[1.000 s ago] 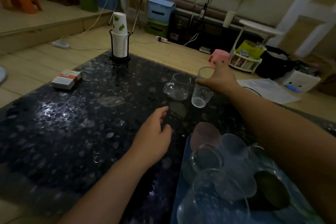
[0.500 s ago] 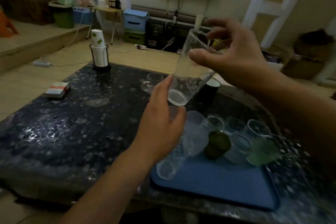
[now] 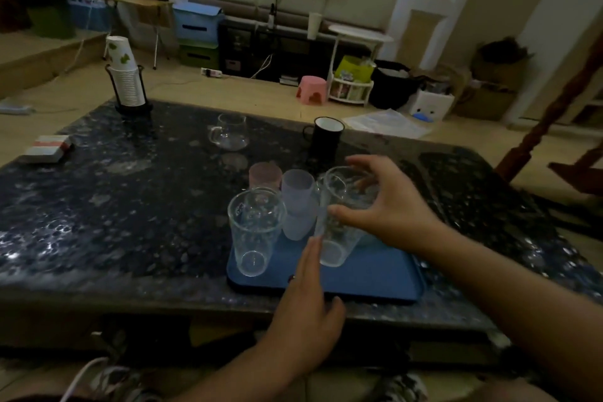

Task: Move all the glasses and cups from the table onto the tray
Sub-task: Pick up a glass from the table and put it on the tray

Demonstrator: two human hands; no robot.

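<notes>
My right hand grips a tall clear glass by its rim, its base low over the blue tray. My left hand is flat and open, fingertips against that glass's lower side. On the tray stand another tall clear glass, a frosted lilac cup and a frosted pink cup; more glassware sits hidden behind my right hand. On the dark table, off the tray, are a clear glass pitcher-cup and a black mug.
A stack of paper cups in a black holder stands at the table's far left corner. A small red-and-white box lies at the left edge. Beyond the table are a pink stool and clutter on the floor.
My right hand has carried the clear glass from mid-air down to the tray. My left hand dropped from the glass's base to its lower side. The view pulled back.
</notes>
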